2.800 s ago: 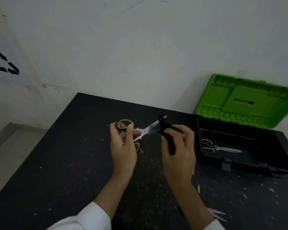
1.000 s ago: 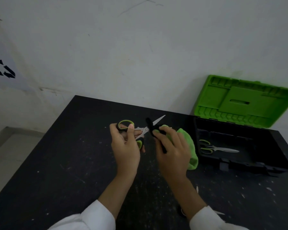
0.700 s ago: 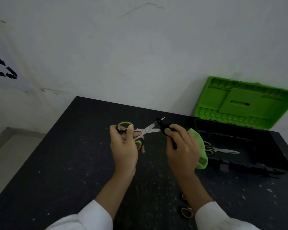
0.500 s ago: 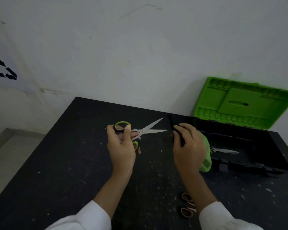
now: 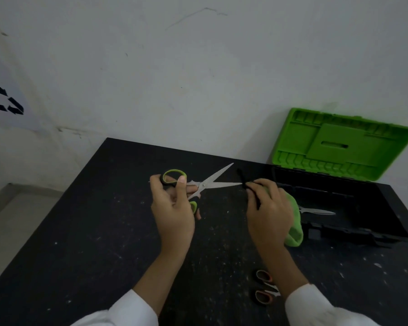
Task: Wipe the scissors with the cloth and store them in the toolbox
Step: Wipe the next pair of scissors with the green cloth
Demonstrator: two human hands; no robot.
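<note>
The left hand (image 5: 172, 208) is closed around the green-and-black handles of the scissors (image 5: 205, 184), the thumb through the upper loop and the fingers curled at the lower one. It holds them above the table, with the 2 blades spread in a V: one points to 2 o'clock, the other to 3 o'clock. The tip of the 3 o'clock blade meets the cloth (image 5: 292, 222) at the fingertips of the right hand (image 5: 269, 208). That hand lies at 3 o'clock of the left and grips the cloth in curled fingers. The cloth is bright green, bunched under the palm, and a dark strip of it sticks up past the fingers toward 11 o'clock. White sleeves (image 5: 132, 311) cover both forearms near the bottom edge.

At 3 o'clock of the right hand, just beside the cloth, stands the toolbox (image 5: 351, 234), a black tub with its green lid (image 5: 344, 147) swung open and leaning on the wall (image 5: 198, 78). Inside the tub lies a second pair of scissors (image 5: 316, 211); its blades point to 3 o'clock and its handles are hidden behind the cloth. At 6 o'clock of the right hand, orange-handled scissors (image 5: 264, 288) lie on the table (image 5: 80, 231), partly covered by the right forearm. The table is black and flecked with white specks. A black recycling symbol (image 5: 3, 97) marks the wall at 9 o'clock
</note>
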